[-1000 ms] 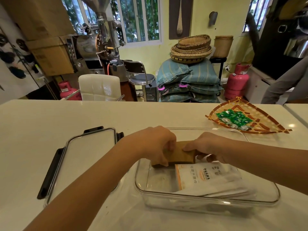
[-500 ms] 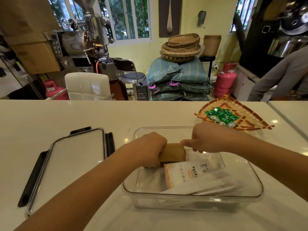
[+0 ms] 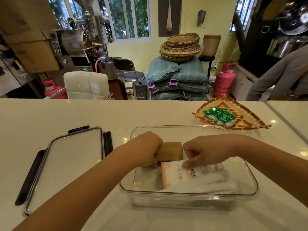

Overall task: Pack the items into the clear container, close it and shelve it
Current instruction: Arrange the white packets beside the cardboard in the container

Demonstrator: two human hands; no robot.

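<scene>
While both hands work inside the container (image 3: 240,195) at lower centre of the frame, we note the left hand (image 3: 146,148) curled around the brown block's (image 3: 170,151) left end, and the right hand (image 3: 205,151) pinching the white packet (image 3: 178,175) at its top edge. We judge the packet light, soft and slippery: take it by an edge. The block looks stiff; hold it by its ends. Green sachets (image 3: 220,115) wait on the tray (image 3: 250,124), upper right. The lid (image 3: 70,162) lies left, off.
</scene>
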